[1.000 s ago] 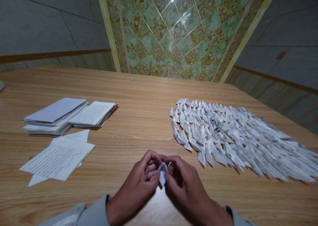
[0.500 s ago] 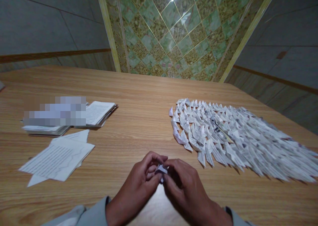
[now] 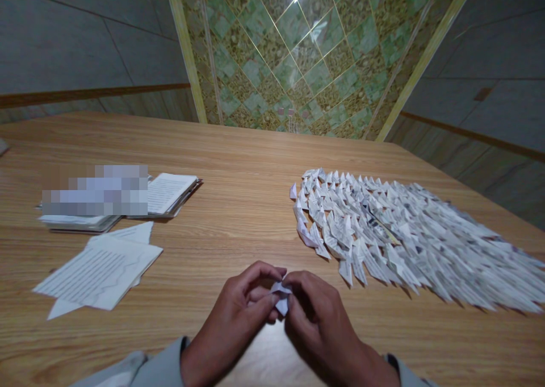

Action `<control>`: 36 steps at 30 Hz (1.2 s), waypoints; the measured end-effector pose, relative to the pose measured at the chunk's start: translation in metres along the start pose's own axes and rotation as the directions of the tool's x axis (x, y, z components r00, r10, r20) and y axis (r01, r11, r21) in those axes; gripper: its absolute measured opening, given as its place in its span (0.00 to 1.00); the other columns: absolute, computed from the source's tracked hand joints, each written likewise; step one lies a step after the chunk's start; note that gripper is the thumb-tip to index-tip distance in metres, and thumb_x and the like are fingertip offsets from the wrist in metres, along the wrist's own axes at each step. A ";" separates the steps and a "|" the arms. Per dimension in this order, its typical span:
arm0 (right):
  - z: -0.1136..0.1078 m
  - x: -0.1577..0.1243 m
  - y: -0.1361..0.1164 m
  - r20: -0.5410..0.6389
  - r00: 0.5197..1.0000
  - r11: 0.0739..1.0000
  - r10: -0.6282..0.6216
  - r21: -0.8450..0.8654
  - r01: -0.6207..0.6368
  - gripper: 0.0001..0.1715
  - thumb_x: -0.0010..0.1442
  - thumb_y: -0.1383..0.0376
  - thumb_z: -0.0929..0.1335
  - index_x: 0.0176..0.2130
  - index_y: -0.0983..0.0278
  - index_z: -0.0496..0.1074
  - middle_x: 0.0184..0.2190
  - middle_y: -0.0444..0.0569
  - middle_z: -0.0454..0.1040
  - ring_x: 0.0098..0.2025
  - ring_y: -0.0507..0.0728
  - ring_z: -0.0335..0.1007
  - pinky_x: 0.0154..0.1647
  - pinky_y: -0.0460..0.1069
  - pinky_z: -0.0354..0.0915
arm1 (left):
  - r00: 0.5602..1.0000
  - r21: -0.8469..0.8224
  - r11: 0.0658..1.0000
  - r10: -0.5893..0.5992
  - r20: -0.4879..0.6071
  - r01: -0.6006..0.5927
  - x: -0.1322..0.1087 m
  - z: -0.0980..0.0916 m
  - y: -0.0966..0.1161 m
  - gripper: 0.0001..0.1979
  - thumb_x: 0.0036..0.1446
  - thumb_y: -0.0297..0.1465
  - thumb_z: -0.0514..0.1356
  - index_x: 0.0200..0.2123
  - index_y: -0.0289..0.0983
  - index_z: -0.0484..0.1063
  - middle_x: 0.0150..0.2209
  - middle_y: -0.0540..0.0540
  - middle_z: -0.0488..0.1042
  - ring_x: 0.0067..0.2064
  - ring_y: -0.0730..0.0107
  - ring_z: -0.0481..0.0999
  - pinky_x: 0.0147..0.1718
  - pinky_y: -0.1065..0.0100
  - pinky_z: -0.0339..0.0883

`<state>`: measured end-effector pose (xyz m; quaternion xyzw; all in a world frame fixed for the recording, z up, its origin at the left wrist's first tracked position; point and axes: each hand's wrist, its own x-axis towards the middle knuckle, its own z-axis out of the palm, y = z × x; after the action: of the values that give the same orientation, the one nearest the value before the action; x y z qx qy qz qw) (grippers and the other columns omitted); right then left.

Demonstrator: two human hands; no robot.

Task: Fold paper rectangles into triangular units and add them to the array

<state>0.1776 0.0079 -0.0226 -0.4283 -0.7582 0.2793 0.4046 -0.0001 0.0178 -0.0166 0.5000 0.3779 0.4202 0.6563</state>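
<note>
Shifted since the earlier view, the small white folded paper piece (image 3: 281, 296) now shows more, pinched between the fingertips of the left hand (image 3: 232, 313) and right hand (image 3: 319, 330), held over the light wood-grain table (image 3: 238, 217), near and left of the spread of tiny folded paper pieces (image 3: 404, 239).

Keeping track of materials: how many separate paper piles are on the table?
3: a stack of printed pages far left, loose sheets near left, folded paper pieces right.
</note>
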 end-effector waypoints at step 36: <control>-0.001 0.006 -0.009 -0.006 0.940 0.846 0.340 0.439 -0.303 0.07 0.58 0.65 0.69 0.39 0.61 0.69 0.29 0.42 0.69 0.30 0.53 0.61 0.31 0.47 0.59 | 0.996 0.175 0.984 0.048 -0.080 -0.033 0.003 -0.001 0.014 0.13 0.61 0.34 0.62 0.47 0.38 0.78 0.46 0.40 0.81 0.47 0.55 0.80 0.45 0.64 0.72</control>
<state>0.1731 0.0092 -0.0131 -0.4602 -0.5774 0.4857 0.4678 -0.0028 0.0231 -0.0035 0.5448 0.4300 0.4197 0.5850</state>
